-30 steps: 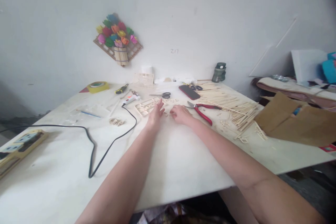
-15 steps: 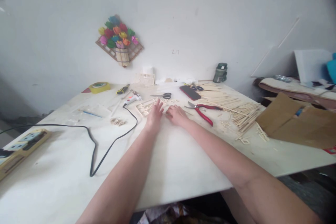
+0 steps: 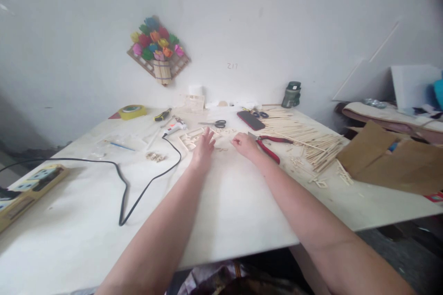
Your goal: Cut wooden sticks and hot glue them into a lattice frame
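My left hand (image 3: 203,148) rests beside a small frame of pale wooden sticks (image 3: 187,143), its fingers stretched out over the frame's right side. To the right, my right hand (image 3: 246,145) is low over the table with its fingers curled together; whatever is in them is too small to make out. Between the hands lies a small stick piece (image 3: 222,149). Several short cut pieces (image 3: 226,132) are scattered just beyond. Red-handled pruning shears (image 3: 268,147) lie right of my right hand, which partly covers their blades. Black-handled scissors (image 3: 220,124) lie behind the frame.
A white glue gun (image 3: 176,126) and its black cord (image 3: 125,189) lie left. Long wooden sticks (image 3: 311,143) spread at right, near a cardboard box (image 3: 391,161). A phone (image 3: 251,120), yellow tape (image 3: 132,111), a power strip (image 3: 34,191) and a dark bottle (image 3: 291,95) surround the work area.
My right hand has moved right, away from my left hand and towards the pruning shears. The small stick piece between the hands now shows. My left hand stays nearly still by the frame.
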Motion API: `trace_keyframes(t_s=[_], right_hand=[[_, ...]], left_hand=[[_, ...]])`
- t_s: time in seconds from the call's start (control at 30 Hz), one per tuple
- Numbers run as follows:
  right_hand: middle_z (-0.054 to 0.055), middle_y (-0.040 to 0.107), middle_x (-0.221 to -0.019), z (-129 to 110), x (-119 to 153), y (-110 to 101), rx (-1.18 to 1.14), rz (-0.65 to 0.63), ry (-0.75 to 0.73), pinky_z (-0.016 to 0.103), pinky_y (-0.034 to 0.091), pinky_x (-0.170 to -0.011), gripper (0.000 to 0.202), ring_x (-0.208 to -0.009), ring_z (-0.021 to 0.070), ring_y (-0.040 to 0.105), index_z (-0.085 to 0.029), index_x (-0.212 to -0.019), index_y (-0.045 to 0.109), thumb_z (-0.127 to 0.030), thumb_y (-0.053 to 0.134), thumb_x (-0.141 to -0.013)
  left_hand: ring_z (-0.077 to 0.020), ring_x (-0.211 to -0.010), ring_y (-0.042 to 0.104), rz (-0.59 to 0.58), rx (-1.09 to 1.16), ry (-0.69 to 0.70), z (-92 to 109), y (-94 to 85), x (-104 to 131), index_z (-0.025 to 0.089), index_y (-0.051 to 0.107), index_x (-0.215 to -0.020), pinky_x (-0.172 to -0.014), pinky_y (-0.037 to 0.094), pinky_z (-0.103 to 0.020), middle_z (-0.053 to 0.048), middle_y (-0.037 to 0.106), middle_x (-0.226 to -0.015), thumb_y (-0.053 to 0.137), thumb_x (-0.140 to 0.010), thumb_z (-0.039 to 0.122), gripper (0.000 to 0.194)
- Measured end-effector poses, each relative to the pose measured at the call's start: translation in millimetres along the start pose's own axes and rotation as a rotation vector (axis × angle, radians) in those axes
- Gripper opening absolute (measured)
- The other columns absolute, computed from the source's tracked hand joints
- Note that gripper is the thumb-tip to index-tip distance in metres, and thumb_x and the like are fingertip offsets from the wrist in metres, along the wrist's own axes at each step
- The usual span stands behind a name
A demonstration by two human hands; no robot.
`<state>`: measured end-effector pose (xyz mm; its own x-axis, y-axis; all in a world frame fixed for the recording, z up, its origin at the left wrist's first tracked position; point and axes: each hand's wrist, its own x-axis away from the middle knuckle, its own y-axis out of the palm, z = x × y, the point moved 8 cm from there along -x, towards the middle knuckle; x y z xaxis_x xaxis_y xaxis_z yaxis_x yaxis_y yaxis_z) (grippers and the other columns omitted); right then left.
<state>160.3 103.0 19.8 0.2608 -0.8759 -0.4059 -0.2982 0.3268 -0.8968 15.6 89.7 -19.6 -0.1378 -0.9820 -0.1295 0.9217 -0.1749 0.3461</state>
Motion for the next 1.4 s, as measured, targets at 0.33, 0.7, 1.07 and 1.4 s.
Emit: trace_keyframes(t_s=[0.33,0.7,1.07,1.4], right_hand=[[0.004,0.066,-0.096,-20,5,18,0.073,-0.096,-0.1,0.03,0.035,-0.081,0.022,-0.091,0.0187,0.054,-0.024,-0.09,0.069,-0.029,0.05,-0.079],[0.002,0.068,-0.09,-13,8,3,0.022,-0.098,-0.073,0.028,0.033,-0.082,0.023,-0.087,0.0163,0.056,-0.022,-0.085,0.069,-0.02,0.048,-0.077],[0.005,0.067,-0.089,-23,10,14,0.123,-0.11,-0.157,0.032,0.031,-0.079,0.022,-0.086,0.0186,0.055,-0.021,-0.081,0.069,-0.021,0.047,-0.077],[0.003,0.066,-0.098,-21,11,6,0.025,-0.042,-0.172,0.03,0.03,-0.084,0.033,-0.093,0.0172,0.055,-0.021,-0.094,0.065,-0.008,0.048,-0.068]], left_hand=[[-0.0226,-0.127,0.032,0.01,0.026,-0.019,-3,4.3,-2,0.032,0.023,-0.137,-0.106,0.016,-0.041,0.0,0.027,-0.144,0.018,-0.084,0.056,0.059],[-0.0221,-0.129,0.029,-0.023,0.062,-0.033,-6,5.7,-4,0.036,0.024,-0.136,-0.105,0.018,-0.041,0.002,0.024,-0.145,0.02,-0.083,0.057,0.057],[-0.0193,-0.129,0.027,-0.043,0.114,-0.023,-4,3.6,-4,0.036,0.02,-0.137,-0.107,0.013,-0.036,0.005,0.023,-0.145,0.02,-0.084,0.055,0.056],[-0.0199,-0.126,0.033,-0.003,0.263,-0.025,-3,-1.6,-11,0.039,0.023,-0.135,-0.106,0.016,-0.037,0.005,0.03,-0.142,0.027,-0.082,0.055,0.055]])
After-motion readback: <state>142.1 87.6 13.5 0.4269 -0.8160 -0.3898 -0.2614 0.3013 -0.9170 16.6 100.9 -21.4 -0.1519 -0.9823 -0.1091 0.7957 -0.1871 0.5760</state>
